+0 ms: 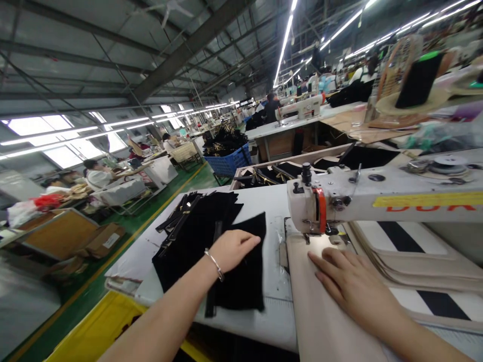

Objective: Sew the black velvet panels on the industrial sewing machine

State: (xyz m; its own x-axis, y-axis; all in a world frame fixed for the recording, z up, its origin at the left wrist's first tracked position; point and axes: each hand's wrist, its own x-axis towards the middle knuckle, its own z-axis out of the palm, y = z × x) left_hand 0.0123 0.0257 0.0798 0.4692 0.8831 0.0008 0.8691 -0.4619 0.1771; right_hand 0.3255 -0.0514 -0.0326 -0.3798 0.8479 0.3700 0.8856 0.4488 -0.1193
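Observation:
My left hand [234, 247], a bangle on its wrist, pinches a black fabric piece [245, 289] left of the sewing machine [313, 206]. A dark strip, perhaps a zipper, runs along that piece's left side. Behind it lies a pile of similar black pieces [199, 221] with dark strips and shiny metal bits. My right hand [347, 281] rests flat, fingers stretched out, on a beige panel [307, 296] under the machine's head. Its fingertips lie just in front of the lit needle area. The needle itself is too small to make out.
Right of the machine bed are stacked beige panels with white-and-black patches [407, 239]. Beyond the white table [279, 281] stand a tray of black pieces [279, 173] and a full blue crate [230, 162]. A yellow bin [98, 327] sits below left. Other people work farther off.

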